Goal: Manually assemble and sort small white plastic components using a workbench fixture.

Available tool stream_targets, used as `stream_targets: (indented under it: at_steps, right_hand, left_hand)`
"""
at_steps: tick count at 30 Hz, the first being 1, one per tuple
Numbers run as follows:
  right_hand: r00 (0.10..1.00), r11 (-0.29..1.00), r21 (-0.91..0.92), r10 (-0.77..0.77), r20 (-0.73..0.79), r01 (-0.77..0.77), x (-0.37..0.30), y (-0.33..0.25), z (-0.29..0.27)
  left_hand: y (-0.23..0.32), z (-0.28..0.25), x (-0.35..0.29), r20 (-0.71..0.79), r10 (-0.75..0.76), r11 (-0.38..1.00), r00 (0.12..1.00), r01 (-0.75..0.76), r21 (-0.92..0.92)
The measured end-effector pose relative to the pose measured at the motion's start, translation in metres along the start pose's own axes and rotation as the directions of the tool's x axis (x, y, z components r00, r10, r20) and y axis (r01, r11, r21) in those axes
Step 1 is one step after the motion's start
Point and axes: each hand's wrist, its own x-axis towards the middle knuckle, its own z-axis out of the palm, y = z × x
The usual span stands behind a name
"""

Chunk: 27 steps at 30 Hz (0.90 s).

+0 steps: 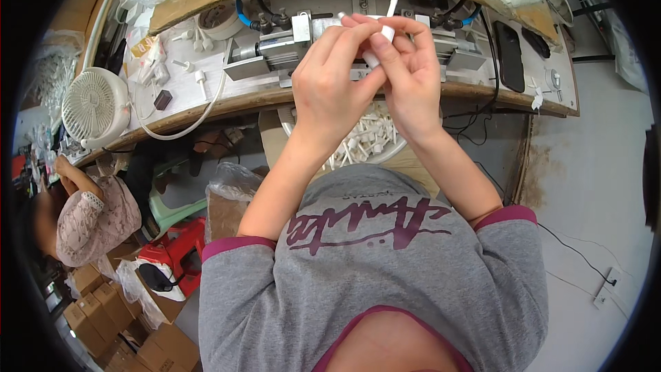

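Observation:
My left hand (330,83) and my right hand (416,79) meet above the front edge of the workbench, fingers closed together. Between them is a small white plastic piece (387,32) with a slim stem that sticks up past the fingertips. The right thumb and fingers pinch it. A short white cylinder (371,59) shows just below, between the left fingers and the right thumb; whether the two are joined I cannot tell. Behind the hands stands a metal clamping fixture (275,52), partly hidden by them. Under my wrists, a round tub (399,148) holds many similar white pieces.
A white fan (95,107) and a looped white cable (175,138) lie at the left of the bench. On the right is a black phone (509,56). Cardboard (200,3) overhangs the back. A co-worker (96,213) sits at far left, near a red stool (180,255).

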Motion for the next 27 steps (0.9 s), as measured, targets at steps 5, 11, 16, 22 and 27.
stream_targets:
  at_steps: [5, 11, 16, 22, 27]
  right_hand:
    - [0.978, 0.878, -0.433, -0.196, 0.067, 0.206, 0.008, -0.016, -0.029]
    - [0.997, 0.912, -0.403, -0.079, 0.000, 0.072, 0.003, -0.028, -0.043]
    - [0.981, 0.756, -0.625, -0.144, 0.128, 0.193, -0.005, -0.026, -0.048]
    - [0.980, 0.710, -0.676, -0.141, 0.138, 0.197, -0.005, -0.031, -0.044]
    - [0.980, 0.529, -0.826, -0.067, 0.189, 0.196, -0.010, -0.036, -0.056]
  left_hand:
    - [0.002, -0.016, -0.008, 0.079, -0.088, 0.984, 0.993, 0.099, -0.150]
    - [-0.034, 0.008, -0.046, 0.179, 0.030, 0.991, 0.983, -0.053, 0.122]
    - [-0.039, 0.011, -0.035, 0.346, 0.075, 0.897, 0.935, -0.215, 0.386]
    - [-0.046, 0.015, -0.035, 0.305, 0.041, 0.943, 0.951, -0.137, 0.303]
    - [-0.046, 0.007, -0.027, 0.344, 0.071, 0.944, 0.936, -0.174, 0.279]
